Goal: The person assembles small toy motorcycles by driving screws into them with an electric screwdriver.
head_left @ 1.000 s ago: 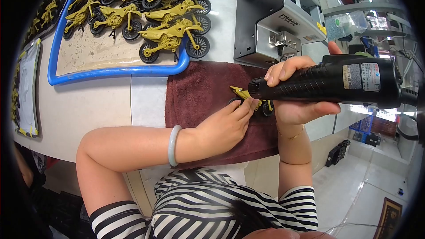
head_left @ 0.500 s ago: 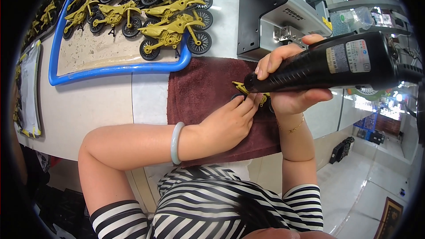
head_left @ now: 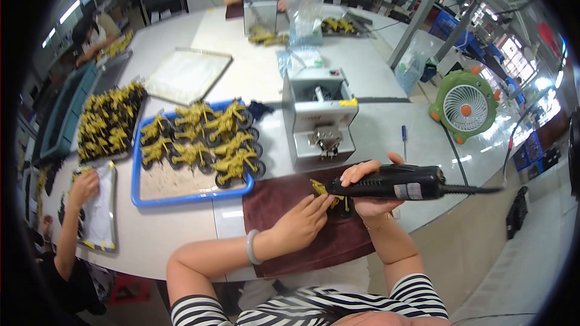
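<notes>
My right hand (head_left: 370, 206) grips a black corded power tool (head_left: 420, 176) held level, its narrow end pointing left over a yellow toy motorcycle (head_left: 318, 188). The motorcycle lies on a dark brown towel (head_left: 269, 193), partly hidden by the tool and my hands. My left hand (head_left: 299, 224) reaches in from the left, fingers together and fingertips on the motorcycle, close to the tool's end. Whether the tool touches the motorcycle cannot be made out.
A blue-rimmed tray (head_left: 193, 201) with several yellow toy motorcycles stands left of the towel. Behind the towel is a grey metal machine (head_left: 317, 115). A screwdriver (head_left: 404, 133) and a green fan (head_left: 465, 108) lie to the right. At left, a co-worker's hand (head_left: 84, 188) reaches over a white tray (head_left: 104, 223).
The view has tilted up, bringing the far table and other people into sight. Both hands stay at the motorcycle, the right still gripping the power tool.
</notes>
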The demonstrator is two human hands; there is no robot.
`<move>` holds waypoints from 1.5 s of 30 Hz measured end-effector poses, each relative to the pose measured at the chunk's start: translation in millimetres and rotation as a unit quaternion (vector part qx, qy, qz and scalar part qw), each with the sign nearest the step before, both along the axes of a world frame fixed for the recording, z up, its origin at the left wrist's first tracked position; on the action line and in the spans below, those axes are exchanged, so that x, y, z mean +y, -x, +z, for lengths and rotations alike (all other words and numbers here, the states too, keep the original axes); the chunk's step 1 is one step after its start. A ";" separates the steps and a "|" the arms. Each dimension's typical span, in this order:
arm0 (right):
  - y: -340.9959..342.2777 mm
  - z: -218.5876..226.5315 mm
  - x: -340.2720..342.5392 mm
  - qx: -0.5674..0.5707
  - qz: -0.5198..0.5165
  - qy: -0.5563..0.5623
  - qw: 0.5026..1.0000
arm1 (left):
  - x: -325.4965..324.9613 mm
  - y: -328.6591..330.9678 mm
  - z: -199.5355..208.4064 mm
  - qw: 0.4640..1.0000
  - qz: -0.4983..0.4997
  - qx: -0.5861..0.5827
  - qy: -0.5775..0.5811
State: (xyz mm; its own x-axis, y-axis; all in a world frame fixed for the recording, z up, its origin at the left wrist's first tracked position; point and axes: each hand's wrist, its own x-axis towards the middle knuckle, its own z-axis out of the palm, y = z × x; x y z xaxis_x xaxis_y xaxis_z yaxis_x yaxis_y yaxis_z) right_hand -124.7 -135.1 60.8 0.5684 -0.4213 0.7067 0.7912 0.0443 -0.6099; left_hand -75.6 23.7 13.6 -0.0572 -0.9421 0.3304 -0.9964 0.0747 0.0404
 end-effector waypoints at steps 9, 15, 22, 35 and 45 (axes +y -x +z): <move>-16.6 32.7 0.5 0.085 0.205 0.064 0.973 | -14.1 6.4 -3.4 0.994 0.024 0.108 0.012; -10.8 39.2 -15.1 0.069 -0.012 -0.003 0.998 | -25.3 -16.8 -1.4 0.981 0.146 0.111 0.066; 20.5 -5.5 -67.8 0.108 -0.155 0.002 0.982 | 87.3 -8.2 59.2 0.956 0.263 0.125 -0.032; 23.1 -24.5 -81.3 0.138 -0.075 0.016 0.987 | 292.2 -9.6 72.4 0.808 0.564 0.156 -0.061; 28.9 -29.7 -92.4 0.129 -0.049 0.017 0.990 | 227.3 -232.1 8.0 0.791 0.608 0.056 -0.036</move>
State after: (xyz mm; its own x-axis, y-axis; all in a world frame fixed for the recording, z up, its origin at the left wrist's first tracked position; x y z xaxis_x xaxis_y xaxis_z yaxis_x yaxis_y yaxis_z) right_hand -153.6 -227.5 31.1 0.6895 -0.4624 0.5575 0.6076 -0.0497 -0.7927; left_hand 156.5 251.0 21.5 0.9318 -0.2944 0.2122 -0.3192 -0.9431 0.0933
